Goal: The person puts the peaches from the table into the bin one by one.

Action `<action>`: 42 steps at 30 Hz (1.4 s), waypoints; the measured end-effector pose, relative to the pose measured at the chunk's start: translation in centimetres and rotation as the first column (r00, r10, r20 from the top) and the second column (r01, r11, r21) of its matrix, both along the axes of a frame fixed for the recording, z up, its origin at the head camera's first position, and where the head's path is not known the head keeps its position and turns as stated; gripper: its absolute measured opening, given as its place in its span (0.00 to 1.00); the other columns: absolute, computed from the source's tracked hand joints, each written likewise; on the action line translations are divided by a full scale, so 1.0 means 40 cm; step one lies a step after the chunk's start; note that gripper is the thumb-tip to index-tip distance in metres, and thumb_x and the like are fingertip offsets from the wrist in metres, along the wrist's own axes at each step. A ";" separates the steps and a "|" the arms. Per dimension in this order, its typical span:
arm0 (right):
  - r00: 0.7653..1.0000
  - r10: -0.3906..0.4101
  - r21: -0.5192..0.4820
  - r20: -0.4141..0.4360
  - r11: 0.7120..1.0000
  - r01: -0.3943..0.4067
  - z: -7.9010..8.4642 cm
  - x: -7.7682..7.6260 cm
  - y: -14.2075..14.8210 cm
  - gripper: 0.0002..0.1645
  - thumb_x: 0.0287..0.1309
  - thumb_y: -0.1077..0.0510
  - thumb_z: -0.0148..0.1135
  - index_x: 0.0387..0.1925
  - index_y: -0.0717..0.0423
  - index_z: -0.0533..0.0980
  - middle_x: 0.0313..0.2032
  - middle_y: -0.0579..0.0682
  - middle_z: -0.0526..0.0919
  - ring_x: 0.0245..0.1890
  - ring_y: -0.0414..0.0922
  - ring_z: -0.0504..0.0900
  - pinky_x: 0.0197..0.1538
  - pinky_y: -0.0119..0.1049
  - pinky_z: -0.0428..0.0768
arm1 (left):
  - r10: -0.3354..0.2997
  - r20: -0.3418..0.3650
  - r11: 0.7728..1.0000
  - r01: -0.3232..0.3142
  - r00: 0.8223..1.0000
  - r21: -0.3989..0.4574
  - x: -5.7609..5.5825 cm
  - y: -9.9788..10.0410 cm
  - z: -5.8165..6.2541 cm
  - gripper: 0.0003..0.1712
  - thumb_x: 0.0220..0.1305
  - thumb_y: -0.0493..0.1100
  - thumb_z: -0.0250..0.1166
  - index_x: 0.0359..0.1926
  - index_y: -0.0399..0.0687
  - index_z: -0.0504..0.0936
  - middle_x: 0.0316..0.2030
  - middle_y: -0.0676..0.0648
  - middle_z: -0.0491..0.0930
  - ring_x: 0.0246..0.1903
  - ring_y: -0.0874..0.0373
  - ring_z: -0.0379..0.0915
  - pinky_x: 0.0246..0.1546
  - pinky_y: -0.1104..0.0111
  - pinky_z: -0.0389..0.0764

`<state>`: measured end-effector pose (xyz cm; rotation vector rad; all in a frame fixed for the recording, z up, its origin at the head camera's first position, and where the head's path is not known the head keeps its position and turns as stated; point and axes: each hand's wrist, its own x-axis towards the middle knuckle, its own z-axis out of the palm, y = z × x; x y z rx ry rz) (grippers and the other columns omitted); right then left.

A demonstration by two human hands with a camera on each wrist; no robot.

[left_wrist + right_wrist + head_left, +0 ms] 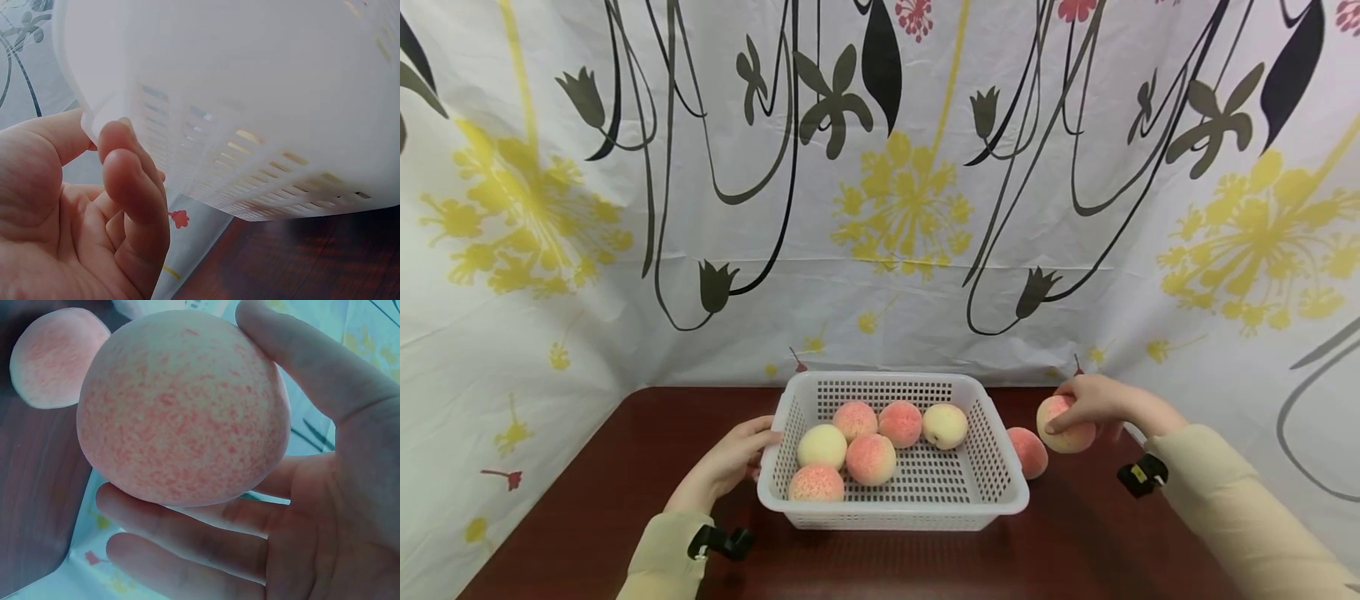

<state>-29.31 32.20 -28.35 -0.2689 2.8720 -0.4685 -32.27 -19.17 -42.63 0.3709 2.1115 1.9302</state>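
A white plastic basket with slotted walls holds several peaches, some pink like the front one, some pale yellow like the one at its right. My left hand grips the basket's left rim, thumb at the lip and fingers curled against the outer wall. Right of the basket, my right hand holds a speckled pink and yellow peach between thumb and fingers. Close beside that hand, another pink peach lies on the table against the basket's right side.
The dark red-brown table carries the basket near its back edge. Behind and around it hangs a white cloth printed with flowers and stems. Black camera straps sit on both wrists, over pale sleeves.
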 end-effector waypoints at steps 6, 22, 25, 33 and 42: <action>1.000 -0.007 -0.013 0.014 1.000 0.008 0.021 -0.024 -0.050 0.33 0.37 0.41 0.67 0.42 0.57 0.72 0.30 0.51 0.74 0.18 0.46 0.76 0.16 0.42 0.73 | -0.019 0.007 1.000 0.019 1.000 0.007 0.003 -0.002 0.004 0.30 0.61 0.47 0.54 0.61 0.40 0.59 0.38 0.38 0.77 0.19 0.57 0.70 0.15 0.67 0.69; 0.996 0.078 0.023 -0.032 0.997 -0.078 0.036 -0.062 -0.206 0.34 0.35 0.37 0.67 0.42 0.53 0.73 0.27 0.49 0.75 0.19 0.48 0.77 0.18 0.41 0.75 | -0.034 0.009 0.999 0.034 0.999 0.020 0.005 -0.003 -0.003 0.30 0.61 0.47 0.54 0.61 0.40 0.60 0.40 0.34 0.75 0.19 0.57 0.71 0.15 0.68 0.70; 0.995 0.101 0.033 -0.026 0.994 -0.100 0.028 -0.068 -0.232 0.40 0.35 0.37 0.67 0.49 0.56 0.71 0.32 0.51 0.76 0.18 0.48 0.77 0.18 0.41 0.75 | -0.033 0.002 0.999 0.033 0.999 0.021 0.006 -0.004 -0.001 0.30 0.61 0.47 0.54 0.61 0.40 0.60 0.40 0.33 0.75 0.19 0.57 0.70 0.15 0.68 0.69; 0.996 0.090 0.047 0.011 0.995 -0.091 -0.012 -0.080 -0.294 0.36 0.32 0.37 0.68 0.40 0.56 0.72 0.29 0.50 0.74 0.17 0.50 0.77 0.18 0.42 0.75 | -0.030 -0.009 1.000 0.030 1.000 0.009 0.010 -0.004 0.012 0.29 0.62 0.46 0.53 0.61 0.39 0.59 0.40 0.32 0.74 0.18 0.58 0.69 0.15 0.68 0.69; 0.993 0.117 0.123 -0.005 0.986 -0.116 -0.076 -0.077 -0.355 0.31 0.28 0.35 0.68 0.12 0.48 0.59 0.10 0.43 0.59 0.11 0.45 0.72 0.14 0.40 0.71 | -0.028 -0.007 1.000 0.028 1.000 0.008 0.012 -0.004 0.011 0.29 0.62 0.45 0.53 0.61 0.39 0.59 0.40 0.32 0.75 0.19 0.57 0.70 0.15 0.68 0.69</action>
